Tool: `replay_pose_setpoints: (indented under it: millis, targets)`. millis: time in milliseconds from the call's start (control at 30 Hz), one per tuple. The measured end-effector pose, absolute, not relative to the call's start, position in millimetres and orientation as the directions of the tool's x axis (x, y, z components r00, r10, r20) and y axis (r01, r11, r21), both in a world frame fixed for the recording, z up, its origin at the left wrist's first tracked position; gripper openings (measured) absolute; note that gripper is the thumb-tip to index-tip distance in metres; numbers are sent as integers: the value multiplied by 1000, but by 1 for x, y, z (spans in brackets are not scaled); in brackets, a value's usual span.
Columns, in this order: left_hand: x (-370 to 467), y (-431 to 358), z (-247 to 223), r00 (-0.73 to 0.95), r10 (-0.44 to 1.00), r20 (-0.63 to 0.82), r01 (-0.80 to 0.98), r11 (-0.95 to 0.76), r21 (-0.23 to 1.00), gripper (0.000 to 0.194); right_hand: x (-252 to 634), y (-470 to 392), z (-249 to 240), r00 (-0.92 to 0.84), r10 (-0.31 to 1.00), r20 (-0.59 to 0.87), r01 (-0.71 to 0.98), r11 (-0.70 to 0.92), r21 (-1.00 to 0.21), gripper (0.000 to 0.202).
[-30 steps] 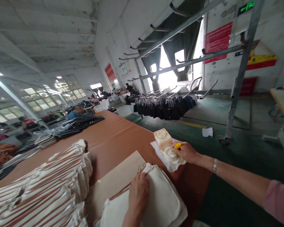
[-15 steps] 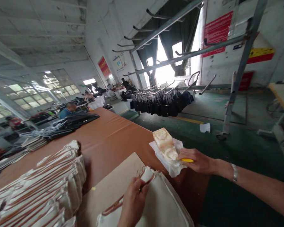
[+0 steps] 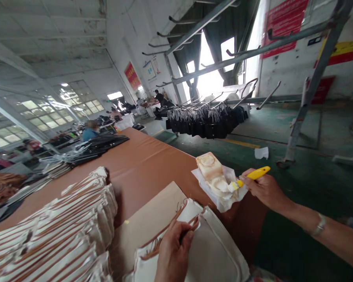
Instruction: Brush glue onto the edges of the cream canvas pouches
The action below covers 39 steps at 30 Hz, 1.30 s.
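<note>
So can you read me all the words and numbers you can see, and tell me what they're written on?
None can be read.
Red sign on the right wall: pale lettering, too blurred.
Yellow and red sign beside it: too blurred.
Red banner on the far wall: too small.
White and blue poster next to it: too small.
Yellow-handled tool in the right hand: no markings visible.

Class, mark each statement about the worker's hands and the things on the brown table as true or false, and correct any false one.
1. The right hand holds a yellow-handled tool. True.
2. The tool's tip is at the pale waxy block on white paper. True.
3. The left hand rests on the black bags. False: it is on the cream cloth pouch with brown cords.
4. The stack of cream pouches lies right of the block. False: left.
</note>
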<state>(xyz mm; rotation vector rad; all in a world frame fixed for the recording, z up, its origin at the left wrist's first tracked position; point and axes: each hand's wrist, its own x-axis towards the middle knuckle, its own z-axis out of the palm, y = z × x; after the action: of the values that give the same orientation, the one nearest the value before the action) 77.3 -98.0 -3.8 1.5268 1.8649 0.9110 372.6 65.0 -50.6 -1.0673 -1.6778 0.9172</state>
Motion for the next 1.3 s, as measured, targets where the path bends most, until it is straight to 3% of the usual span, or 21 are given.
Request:
replay_pose_setpoints:
  millis: [133,200,467,633,867,1000,1133,1300]
  targets:
    - [80,-98,-1,-127,987,-102,524,154,837,36,351,36,-26,-221,960,171,-151,139,-979,28]
    - [80,-97,0,-101,985,-139,468,170,867,43,336,23,-17,-267,950,164,-233,102,-967,28]
    - [81,-98,5,-98,990,-101,506,137,851,37,292,5,-2,-408,876,258,-167,206,-964,28]
    - [84,-103,9,-153,987,-43,495,114,862,31,289,13,4,-298,887,353,-114,334,-936,28]
    - [88,-109,2,-151,988,22,523,61,850,30,291,3,2,-386,871,305,-134,275,-952,27]
    - [93,-115,-3,-93,984,150,580,-69,811,23,293,10,1,-318,883,346,-90,335,-938,28]
    - [100,-123,-11,-28,935,355,657,-250,711,10,299,21,11,-334,896,294,-168,250,-953,28]
    - [103,-130,-18,57,885,461,707,-362,607,3,289,20,20,-576,803,154,-247,8,-969,29]
